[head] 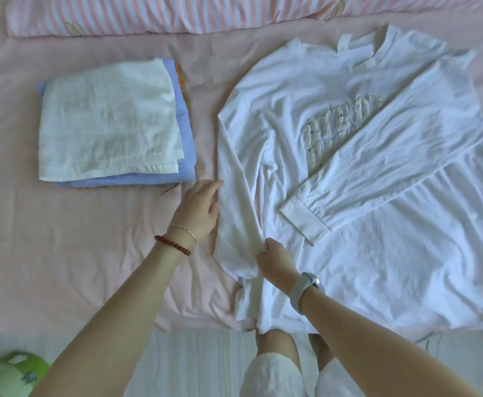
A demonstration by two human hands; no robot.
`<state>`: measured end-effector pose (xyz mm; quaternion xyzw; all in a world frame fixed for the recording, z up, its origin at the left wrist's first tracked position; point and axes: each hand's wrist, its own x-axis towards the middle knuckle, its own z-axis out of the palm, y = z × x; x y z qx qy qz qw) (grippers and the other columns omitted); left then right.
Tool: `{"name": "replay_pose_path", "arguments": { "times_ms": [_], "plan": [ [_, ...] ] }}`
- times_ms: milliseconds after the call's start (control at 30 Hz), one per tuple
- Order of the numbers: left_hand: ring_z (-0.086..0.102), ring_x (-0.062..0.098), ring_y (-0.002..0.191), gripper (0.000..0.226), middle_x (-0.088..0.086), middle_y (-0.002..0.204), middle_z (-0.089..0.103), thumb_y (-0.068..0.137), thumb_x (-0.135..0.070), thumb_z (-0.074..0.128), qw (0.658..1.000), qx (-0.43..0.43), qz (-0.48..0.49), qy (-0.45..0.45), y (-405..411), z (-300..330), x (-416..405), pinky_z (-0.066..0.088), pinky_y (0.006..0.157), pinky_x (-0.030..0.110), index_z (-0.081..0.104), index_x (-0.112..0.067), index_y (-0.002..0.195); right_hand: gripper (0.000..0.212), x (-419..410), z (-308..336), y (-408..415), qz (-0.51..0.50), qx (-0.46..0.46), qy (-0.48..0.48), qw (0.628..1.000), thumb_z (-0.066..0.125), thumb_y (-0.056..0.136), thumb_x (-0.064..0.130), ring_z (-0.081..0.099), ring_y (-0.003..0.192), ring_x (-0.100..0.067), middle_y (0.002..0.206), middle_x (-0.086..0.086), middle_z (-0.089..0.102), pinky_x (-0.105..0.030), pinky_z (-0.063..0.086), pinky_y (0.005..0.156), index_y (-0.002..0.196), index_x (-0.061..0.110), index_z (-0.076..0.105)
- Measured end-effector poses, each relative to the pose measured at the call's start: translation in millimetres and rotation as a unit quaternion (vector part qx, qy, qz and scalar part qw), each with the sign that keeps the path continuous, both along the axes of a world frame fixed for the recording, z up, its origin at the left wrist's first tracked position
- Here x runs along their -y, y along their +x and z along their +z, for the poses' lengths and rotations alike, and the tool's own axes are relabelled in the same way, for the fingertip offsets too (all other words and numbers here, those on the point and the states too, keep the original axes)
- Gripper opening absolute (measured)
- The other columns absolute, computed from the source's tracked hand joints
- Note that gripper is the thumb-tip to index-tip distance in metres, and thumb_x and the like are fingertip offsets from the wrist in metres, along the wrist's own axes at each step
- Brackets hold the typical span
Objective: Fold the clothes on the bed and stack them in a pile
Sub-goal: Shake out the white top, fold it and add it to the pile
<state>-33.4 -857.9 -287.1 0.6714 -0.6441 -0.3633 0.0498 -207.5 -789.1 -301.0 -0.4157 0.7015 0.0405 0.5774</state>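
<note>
White shirt (pixel 363 167) under both hands: left hand (pixel 198 210) flat, right hand (pixel 274 260) pinching.

White long-sleeved cotton shirt (pixel 363 167) with pale grey lettering; white folded cloth (pixel 105 121) atop lavender-blue folded garment (pixel 187 144); plain pink bedsheet (pixel 62 239); pink-and-white striped pillow (pixel 148 12); dark red bead bracelet (pixel 173 245).

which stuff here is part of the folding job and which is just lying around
Part of the job: white long-sleeved shirt, folded pile, left hand at its edge, right hand pinching its fabric.

Lying about: striped pillow, green object.
</note>
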Motion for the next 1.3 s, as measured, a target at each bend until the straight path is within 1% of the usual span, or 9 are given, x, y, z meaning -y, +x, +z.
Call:
{"name": "replay_pose_path", "arguments": {
  "times_ms": [133,233,400,500,667,833,967,1167,1300],
  "plan": [
    [0.005,0.029,0.141,0.064,-0.004,0.155,0.016,0.087,-0.017,0.053,0.969,0.089,-0.227,-0.047,-41,-11,63,0.011,0.112,0.040,0.029,-0.031,0.144,0.013,12,41,-45,-0.089,0.172,-0.044,0.980,0.049,0.082,0.011,0.038,0.052,-0.005,0.058,0.009,0.042,-0.015,0.031,0.048,0.069,0.010,0.046],
    [-0.005,0.024,0.143,0.041,-0.010,0.151,0.024,0.088,-0.028,0.054,0.939,0.112,-0.324,-0.007,-74,-20,102,-0.003,0.112,0.052,0.048,-0.035,0.128,0.027,33,62,-95,-0.206,0.209,-0.066,0.954,0.052,0.069,0.022,0.048,0.056,-0.004,0.065,0.002,0.051,-0.014,0.039,0.052,0.083,0.000,0.057],
    [0.053,0.019,0.108,0.017,-0.005,0.079,0.058,0.092,-0.036,0.047,0.929,0.124,-0.349,0.003,-109,-12,141,0.000,0.112,0.039,0.051,-0.027,0.079,0.012,39,49,-173,-0.028,-0.109,-0.095,0.989,0.044,0.086,0.012,0.047,0.067,-0.020,0.067,0.001,0.051,-0.027,0.034,0.053,0.076,0.016,0.051],
    [0.059,0.028,0.093,0.021,0.006,0.079,0.064,0.092,-0.038,0.049,0.930,0.137,-0.339,-0.024,-114,5,157,0.023,0.090,0.028,0.059,-0.021,0.084,0.017,30,37,-198,0.036,-0.248,-0.081,0.965,0.040,0.083,0.011,0.050,0.074,-0.028,0.067,0.000,0.052,-0.030,0.032,0.056,0.067,0.018,0.038],
    [0.056,0.032,0.079,0.035,0.002,0.059,0.048,0.087,-0.035,0.060,0.950,0.102,-0.290,-0.055,-118,40,178,0.022,0.067,0.029,0.046,-0.024,0.058,0.012,23,41,-223,-0.098,-0.284,-0.146,0.942,0.040,0.085,0.010,0.047,0.079,-0.028,0.081,-0.004,0.055,-0.031,0.035,0.064,0.078,0.015,0.049],
    [0.057,0.028,0.095,0.047,0.002,0.080,0.064,0.067,-0.058,0.040,0.952,0.112,-0.270,-0.089,-139,63,207,0.029,0.088,0.029,0.064,-0.021,0.080,0.014,32,57,-245,-0.255,-0.206,-0.176,0.928,0.043,0.085,0.011,0.053,0.077,-0.028,0.072,-0.002,0.059,-0.033,0.039,0.063,0.087,0.018,0.056],
    [0.044,0.021,0.114,0.029,0.000,0.098,0.061,0.081,-0.053,0.049,0.939,0.186,-0.278,-0.084,-163,60,226,0.018,0.096,0.031,0.063,-0.031,0.094,0.011,35,63,-281,-0.285,-0.179,-0.184,0.924,0.051,0.086,0.025,0.056,0.072,-0.022,0.069,0.006,0.060,-0.032,0.045,0.063,0.086,0.019,0.060],
    [0.022,0.031,0.135,0.051,0.011,0.145,0.031,0.086,-0.017,0.056,0.943,0.239,-0.154,-0.171,-190,21,199,0.005,0.111,0.056,0.041,-0.019,0.135,0.024,56,41,-322,-0.136,-0.343,-0.152,0.917,0.051,0.091,0.021,0.053,0.104,-0.031,0.112,-0.008,0.059,-0.036,0.039,0.081,0.113,0.014,0.059],
    [0.007,0.030,0.143,0.057,0.009,0.156,0.014,0.091,-0.024,0.050,0.948,0.199,-0.187,-0.162,-196,-9,153,0.007,0.111,0.055,0.030,-0.020,0.144,0.035,59,25,-307,0.011,-0.360,-0.378,0.853,0.045,0.084,0.008,0.054,0.108,-0.041,0.117,-0.020,0.058,-0.051,0.041,0.091,0.116,0.004,0.059]
  ]
}}
